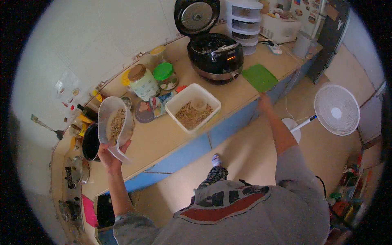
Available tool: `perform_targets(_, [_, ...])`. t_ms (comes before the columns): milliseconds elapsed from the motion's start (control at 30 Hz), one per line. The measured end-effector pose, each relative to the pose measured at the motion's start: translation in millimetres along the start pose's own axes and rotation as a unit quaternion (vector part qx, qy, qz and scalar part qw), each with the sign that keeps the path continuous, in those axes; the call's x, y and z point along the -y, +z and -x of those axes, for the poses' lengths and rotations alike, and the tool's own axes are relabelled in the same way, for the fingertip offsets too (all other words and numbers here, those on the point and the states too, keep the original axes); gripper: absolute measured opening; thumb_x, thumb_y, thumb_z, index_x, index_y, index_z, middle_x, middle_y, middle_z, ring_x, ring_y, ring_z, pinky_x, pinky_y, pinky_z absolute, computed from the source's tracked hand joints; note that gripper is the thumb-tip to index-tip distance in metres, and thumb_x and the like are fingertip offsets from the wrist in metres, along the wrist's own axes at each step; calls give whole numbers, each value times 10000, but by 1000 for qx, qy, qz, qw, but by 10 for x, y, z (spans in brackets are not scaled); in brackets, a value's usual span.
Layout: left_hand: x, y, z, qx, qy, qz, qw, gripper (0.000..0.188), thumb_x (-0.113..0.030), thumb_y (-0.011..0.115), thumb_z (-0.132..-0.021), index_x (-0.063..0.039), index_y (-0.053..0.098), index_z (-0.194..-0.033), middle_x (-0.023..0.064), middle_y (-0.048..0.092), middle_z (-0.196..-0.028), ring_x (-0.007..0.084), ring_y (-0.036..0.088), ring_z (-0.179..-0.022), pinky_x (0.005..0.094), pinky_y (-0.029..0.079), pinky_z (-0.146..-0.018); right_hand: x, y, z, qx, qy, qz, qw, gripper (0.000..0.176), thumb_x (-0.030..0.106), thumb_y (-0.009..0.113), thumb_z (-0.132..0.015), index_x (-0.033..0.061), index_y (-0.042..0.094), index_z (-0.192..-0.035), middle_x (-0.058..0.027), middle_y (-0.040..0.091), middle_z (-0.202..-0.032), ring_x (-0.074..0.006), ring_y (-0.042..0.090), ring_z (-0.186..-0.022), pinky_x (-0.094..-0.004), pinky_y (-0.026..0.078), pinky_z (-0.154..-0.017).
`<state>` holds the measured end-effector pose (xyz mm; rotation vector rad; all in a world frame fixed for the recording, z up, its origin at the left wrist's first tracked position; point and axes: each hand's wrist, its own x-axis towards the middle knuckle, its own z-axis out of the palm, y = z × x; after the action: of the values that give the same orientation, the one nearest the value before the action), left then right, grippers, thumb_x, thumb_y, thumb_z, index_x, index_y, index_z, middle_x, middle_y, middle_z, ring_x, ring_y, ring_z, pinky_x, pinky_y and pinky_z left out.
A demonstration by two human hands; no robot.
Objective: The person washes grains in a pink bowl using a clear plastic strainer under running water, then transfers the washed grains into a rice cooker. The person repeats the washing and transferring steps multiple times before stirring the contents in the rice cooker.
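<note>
In my left hand (111,156) is the lower end of a clear plastic jug (104,121), tilted, with brownish mixed grains (118,125) inside. The hand is raised over the left part of the counter. My right hand (264,102), blurred, is at the counter's front edge by the corner of a green cloth or mat (260,77); its fingers are too unclear to tell whether it touches the cloth. Between my hands stands a white rectangular plastic tub (211,95) of similar grains, with a small clear cup (199,103) lying in it. Behind the tub sits a black rice cooker (214,58), its lid raised.
Jars with a brown lid (137,72) and a green lid (163,71) stand near the wall, beside flat packets (157,105). A black pot (90,142) lies left of the jug. A drawer tower (245,23) is behind the cooker. On the floor at right stands a white fan (336,112).
</note>
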<state>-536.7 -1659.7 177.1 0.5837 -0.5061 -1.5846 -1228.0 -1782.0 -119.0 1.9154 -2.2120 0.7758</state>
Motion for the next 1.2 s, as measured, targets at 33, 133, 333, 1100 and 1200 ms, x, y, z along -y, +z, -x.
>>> perform_targets(33, [-51, -54, 25, -38, 28, -10, 999, 682, -118, 519, -671, -36, 348, -1326, 164, 383, -1355, 406, 364, -1233, 627, 403, -916, 299, 70, -172, 17, -20, 33, 999, 405, 131, 602, -763, 42, 535, -1152, -172, 546, -1135, -337, 522, -1025, -414, 424, -896])
perform_targets(133, [-44, -143, -38, -64, 48, 5, 997, 669, -106, 510, -682, -42, 348, -1328, 171, 367, -1366, 410, 354, -1239, 642, 396, -912, 494, -150, -413, 110, -40, 118, 986, 482, 148, 619, -754, 56, 481, -1206, -183, 507, -1158, -358, 481, -1067, -470, 396, -908])
perform_targets(333, [34, -280, -448, -135, 57, 28, 989, 688, -106, 508, -680, -26, 321, -1337, 202, 355, -1362, 432, 372, -1221, 657, 394, -905, 296, -228, -329, 124, -66, 186, 972, 340, 178, 638, -735, 48, 553, -1038, -151, 562, -988, -355, 529, -922, -473, 429, -805])
perform_targets(1100, [190, -433, -618, -142, 56, -19, 988, 737, -173, 526, -680, 0, 281, -1354, 215, 387, -1336, 417, 424, -1191, 600, 431, -901, 3896, -912, 85, 418, -310, -220, 825, 172, 208, 625, -776, 59, 539, -791, -158, 572, -745, -355, 558, -708, -469, 431, -623])
perform_targets(1200, [222, -370, -654, -131, 69, -23, 989, 748, -165, 525, -670, 2, 275, -1355, 225, 386, -1332, 418, 430, -1185, 611, 431, -894, 4033, -740, 221, 416, -338, -255, 805, 161, 193, 613, -779, 57, 529, -762, -159, 567, -756, -346, 553, -710, -457, 424, -617])
